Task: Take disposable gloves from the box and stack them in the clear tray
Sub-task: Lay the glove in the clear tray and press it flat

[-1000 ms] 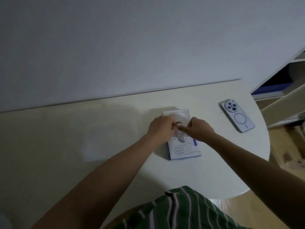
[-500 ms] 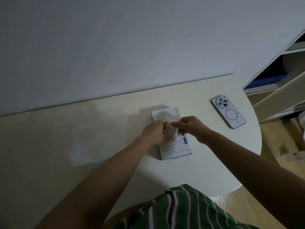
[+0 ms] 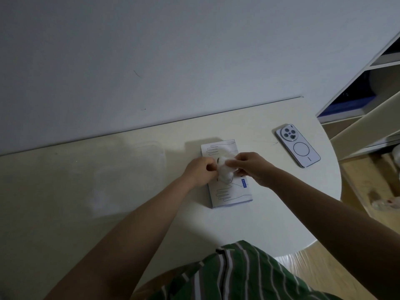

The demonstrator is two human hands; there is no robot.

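Centrally, fingers of the right hand [image 3: 251, 167]: fingertips [image 3: 234, 163] pressed together, pinching the top of a crumpled white glove [image 3: 226, 172]
Fingers of the left hand [image 3: 200, 172]: curled tight, gripping the glove's left edge
Glove: bunched between both hands, raised just over the opening of the box [image 3: 229, 195]
Box: white, printed with hand outlines, lay flat at frame centre on the table [image 3: 54, 202]
Clear tray [image 3: 162, 161]: faint outline just left of the box; contents could not be told
Phone [image 3: 297, 146]: camera side up, right of the box, apart from it
Shelf [image 3: 357, 109]: stood at the right edge
Striped garment [image 3: 233, 276]: filled the bottom centre
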